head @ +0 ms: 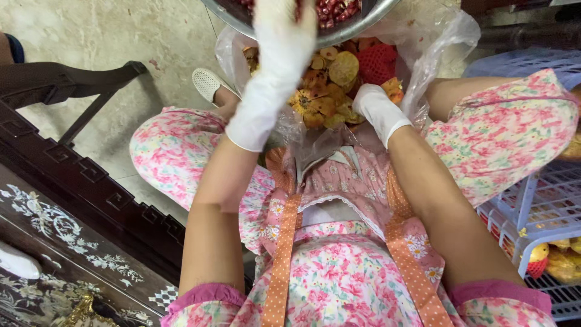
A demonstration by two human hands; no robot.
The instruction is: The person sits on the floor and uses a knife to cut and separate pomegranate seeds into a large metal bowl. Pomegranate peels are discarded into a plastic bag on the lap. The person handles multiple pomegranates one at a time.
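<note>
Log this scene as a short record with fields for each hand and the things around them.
left hand: white-gloved left hand, raised over the metal bowl, its grip hidden
right hand: white-gloved right hand, down in the plastic bag on the peels; grip unclear
bowl: holds red seeds
bag: open, between the knees, with peels and a red foam net
right side: pale crate holding fruit
left side: dark carved cabinet
</note>
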